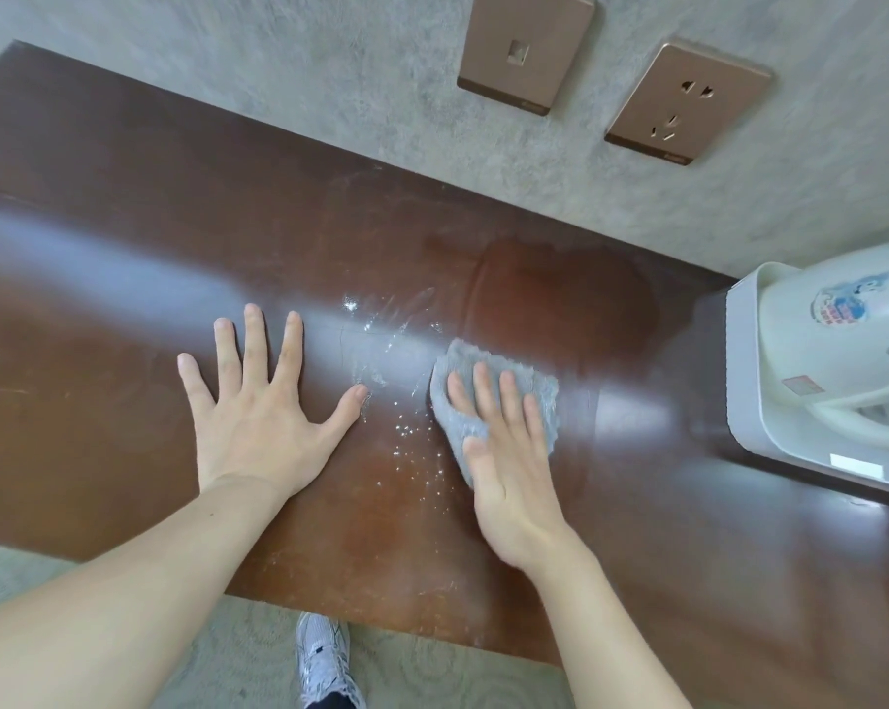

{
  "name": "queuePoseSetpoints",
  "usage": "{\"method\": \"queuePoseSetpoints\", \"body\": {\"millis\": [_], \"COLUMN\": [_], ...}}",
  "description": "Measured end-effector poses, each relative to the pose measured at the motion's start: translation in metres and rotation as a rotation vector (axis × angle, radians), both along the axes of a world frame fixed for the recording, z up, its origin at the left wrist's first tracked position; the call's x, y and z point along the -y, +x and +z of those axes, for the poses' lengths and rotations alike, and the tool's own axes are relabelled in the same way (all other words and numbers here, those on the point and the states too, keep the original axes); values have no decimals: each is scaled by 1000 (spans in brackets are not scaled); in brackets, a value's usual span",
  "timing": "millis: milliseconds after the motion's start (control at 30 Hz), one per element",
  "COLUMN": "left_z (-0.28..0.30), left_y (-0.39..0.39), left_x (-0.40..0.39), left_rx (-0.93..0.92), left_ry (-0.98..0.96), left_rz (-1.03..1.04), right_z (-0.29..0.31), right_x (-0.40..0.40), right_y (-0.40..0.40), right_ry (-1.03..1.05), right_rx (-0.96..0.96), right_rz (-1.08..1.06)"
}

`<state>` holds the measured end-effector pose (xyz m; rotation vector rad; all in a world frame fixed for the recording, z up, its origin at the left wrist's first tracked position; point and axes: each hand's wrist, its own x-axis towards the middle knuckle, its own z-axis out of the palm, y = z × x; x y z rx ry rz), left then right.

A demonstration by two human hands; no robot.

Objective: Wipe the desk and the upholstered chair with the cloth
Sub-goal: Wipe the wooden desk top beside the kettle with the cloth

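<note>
On kettle (836,350): unreadable blue-red sticker (841,304)

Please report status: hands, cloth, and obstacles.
Left hand flat on brown wooden desk, fingers spread. Right hand presses grey fluffy cloth beside white specks. White plastic kettle at right.

Lived-in room: brown desk (125,207), 2 wall sockets (688,102), carpet (237,652), kettle (841,360).

Bright, soft daylight; a glare band crosses the glossy desk (125,237); wide-angle edges bend.
</note>
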<state>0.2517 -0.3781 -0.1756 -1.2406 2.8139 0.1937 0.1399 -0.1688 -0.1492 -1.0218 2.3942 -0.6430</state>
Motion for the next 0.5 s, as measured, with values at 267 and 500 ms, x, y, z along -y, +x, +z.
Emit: {"method": "queuePoseSetpoints", "body": {"millis": [267, 500], "left_z": [0, -2], "left_y": [2, 0], "left_x": [0, 0], "left_rx": [4, 16], "left_ry": [-4, -9], "left_rz": [1, -10], "right_z": [3, -4], "right_x": [-37, 29], "right_y": [51, -22], "right_ry": [159, 191], "right_rx": [-35, -121], "right_rz": [32, -17]}}
